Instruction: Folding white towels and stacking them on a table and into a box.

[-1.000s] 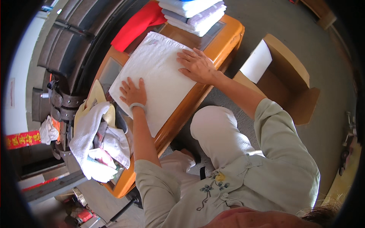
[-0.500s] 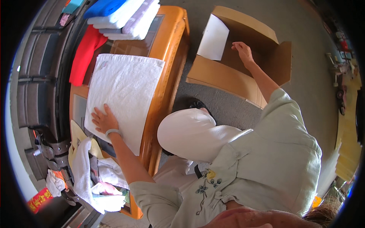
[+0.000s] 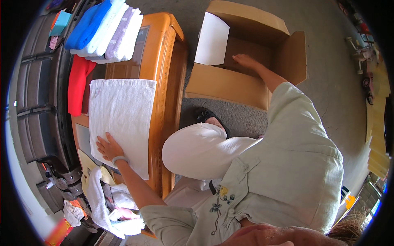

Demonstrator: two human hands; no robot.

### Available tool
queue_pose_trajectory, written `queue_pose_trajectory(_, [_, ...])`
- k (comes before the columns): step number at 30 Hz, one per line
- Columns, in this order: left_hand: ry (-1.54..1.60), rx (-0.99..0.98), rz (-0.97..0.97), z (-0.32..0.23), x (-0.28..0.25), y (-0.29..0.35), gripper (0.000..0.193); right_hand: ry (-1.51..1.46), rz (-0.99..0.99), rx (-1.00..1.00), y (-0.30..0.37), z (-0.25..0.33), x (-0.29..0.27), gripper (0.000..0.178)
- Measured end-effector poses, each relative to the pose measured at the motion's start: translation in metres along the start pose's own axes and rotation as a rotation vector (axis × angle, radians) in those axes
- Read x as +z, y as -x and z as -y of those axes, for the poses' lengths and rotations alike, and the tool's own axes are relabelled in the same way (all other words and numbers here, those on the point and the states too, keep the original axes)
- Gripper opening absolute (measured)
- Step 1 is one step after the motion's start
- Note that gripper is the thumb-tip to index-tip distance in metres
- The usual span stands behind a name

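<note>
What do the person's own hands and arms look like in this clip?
The left hand and right hand are ungloved, the fingers uncovered. A pale grey band circles the left wrist; none shows on the right. Loose, pale grey-green sleeves end around the elbows, leaving the forearms bare. No cables show on either arm.

the white towel (image 3: 121, 108) is matt, rough-looking cloth; the table (image 3: 157, 69), glossy smooth wood; the box (image 3: 226, 84), matt cardboard.

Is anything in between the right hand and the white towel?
Yes: in this view, the box's near flap and the table's edge lie between the right hand and the towel. I can't tell how deep the hand reaches, so the flap may not block it.
</note>
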State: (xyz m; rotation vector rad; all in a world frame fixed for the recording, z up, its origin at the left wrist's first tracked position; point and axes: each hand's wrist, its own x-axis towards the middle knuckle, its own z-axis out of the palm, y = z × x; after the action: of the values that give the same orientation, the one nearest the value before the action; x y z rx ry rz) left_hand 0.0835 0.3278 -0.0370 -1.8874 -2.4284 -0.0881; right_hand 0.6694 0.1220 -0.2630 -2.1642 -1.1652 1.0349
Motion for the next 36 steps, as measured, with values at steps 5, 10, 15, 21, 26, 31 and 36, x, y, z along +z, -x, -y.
queue_pose_trajectory(5, [-0.013, 0.015, -0.002, -0.006, 0.007, -0.001, 0.071, 0.133, 0.063, -0.032, 0.0, -0.016, 0.009, 0.057])
queue_pose_trajectory(10, [-0.023, 0.009, -0.023, 0.006, 0.001, -0.001, 0.071, -0.381, -0.404, 0.14, 0.003, 0.018, -0.015, 0.043])
queue_pose_trajectory(15, [-0.151, 0.049, -0.085, 0.012, 0.015, -0.01, 0.067, -0.385, -0.415, 0.102, 0.009, 0.014, -0.016, 0.038])
queue_pose_trajectory(21, [-0.065, -0.006, -0.058, 0.003, 0.009, -0.001, 0.069, -0.341, -0.35, 0.113, 0.008, 0.009, -0.004, 0.036])
queue_pose_trajectory(26, [0.008, 0.022, -0.053, 0.001, 0.003, 0.003, 0.071, -0.269, -0.263, 0.092, -0.012, -0.018, 0.0, 0.034])
queue_pose_trajectory(31, [0.022, 0.013, -0.028, -0.011, 0.006, 0.004, 0.07, -0.032, -0.022, 0.058, -0.019, -0.065, -0.009, 0.033])
queue_pose_trajectory(36, [-0.012, -0.004, -0.037, 0.003, -0.001, 0.005, 0.07, 0.108, 0.082, 0.176, -0.008, -0.037, 0.013, 0.033])
